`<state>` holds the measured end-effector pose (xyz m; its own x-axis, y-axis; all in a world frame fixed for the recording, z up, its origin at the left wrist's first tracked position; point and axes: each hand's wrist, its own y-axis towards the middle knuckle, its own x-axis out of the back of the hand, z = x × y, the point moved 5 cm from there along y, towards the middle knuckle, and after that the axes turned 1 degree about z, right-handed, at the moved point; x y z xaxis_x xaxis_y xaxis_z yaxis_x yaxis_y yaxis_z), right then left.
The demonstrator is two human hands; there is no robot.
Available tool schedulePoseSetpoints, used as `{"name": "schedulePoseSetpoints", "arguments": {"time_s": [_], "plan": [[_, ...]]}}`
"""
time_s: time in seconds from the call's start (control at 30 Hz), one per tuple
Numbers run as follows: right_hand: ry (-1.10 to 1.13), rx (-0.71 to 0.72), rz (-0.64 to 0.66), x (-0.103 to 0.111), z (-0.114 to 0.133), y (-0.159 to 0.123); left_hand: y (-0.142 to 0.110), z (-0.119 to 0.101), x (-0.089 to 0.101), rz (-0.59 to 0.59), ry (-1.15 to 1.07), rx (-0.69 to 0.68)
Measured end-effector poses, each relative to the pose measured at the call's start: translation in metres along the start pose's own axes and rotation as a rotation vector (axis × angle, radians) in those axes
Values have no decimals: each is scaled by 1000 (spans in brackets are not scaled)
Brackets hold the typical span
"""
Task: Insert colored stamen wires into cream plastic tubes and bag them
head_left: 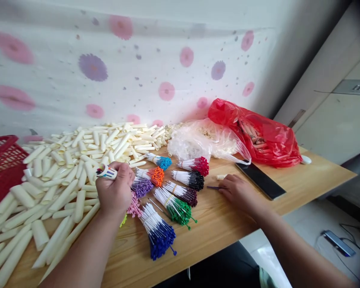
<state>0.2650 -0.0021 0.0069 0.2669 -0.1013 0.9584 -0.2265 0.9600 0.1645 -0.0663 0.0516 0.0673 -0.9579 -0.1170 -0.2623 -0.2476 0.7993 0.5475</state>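
My left hand [116,190] is closed around a short whitish tube [107,172] with several thin coloured sticks showing in its open end. My right hand [235,192] rests low over the table, its fingertips closed on a thin dark stick [213,187]. Just beyond those fingers lies a small cream piece [221,177]. Between the hands sit rubber-banded bundles of white sticks with coloured tips: blue [160,234], green [175,206], dark red [183,194], black [189,180], red [195,165], orange [153,176], purple [142,187] and light blue [159,161]. A pink bundle [135,206] is partly hidden by my left wrist.
A large heap of cream tubes [66,176] covers the table's left side, beside a red plastic basket [1,160]. At the back are a clear plastic bag [195,140] and a red bag [276,140]. A black phone [261,181] lies right of my right hand.
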Motion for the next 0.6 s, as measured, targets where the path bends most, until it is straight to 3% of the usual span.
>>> {"name": "schedulePoseSetpoints", "arguments": {"time_s": [0.1, 0.23, 0.37, 0.47, 0.53, 0.6], "plan": [[117, 134, -62, 15, 20, 20, 0, -8, 0, 8, -99, -39], [175, 298, -61, 33, 72, 68, -4, -14, -4, 71, -185, -64], [125, 341, 64, 13, 111, 142, -2, -13, -1, 35, -192, -56], [110, 302, 112, -9, 120, 186, 1, -11, 5, 5, -174, -63], [126, 284, 117, -14, 122, 195, 1, -9, 8, 13, -132, -61], [166, 292, 103, -11, 123, 184, -1, -5, 9, 26, -36, -38]]}}
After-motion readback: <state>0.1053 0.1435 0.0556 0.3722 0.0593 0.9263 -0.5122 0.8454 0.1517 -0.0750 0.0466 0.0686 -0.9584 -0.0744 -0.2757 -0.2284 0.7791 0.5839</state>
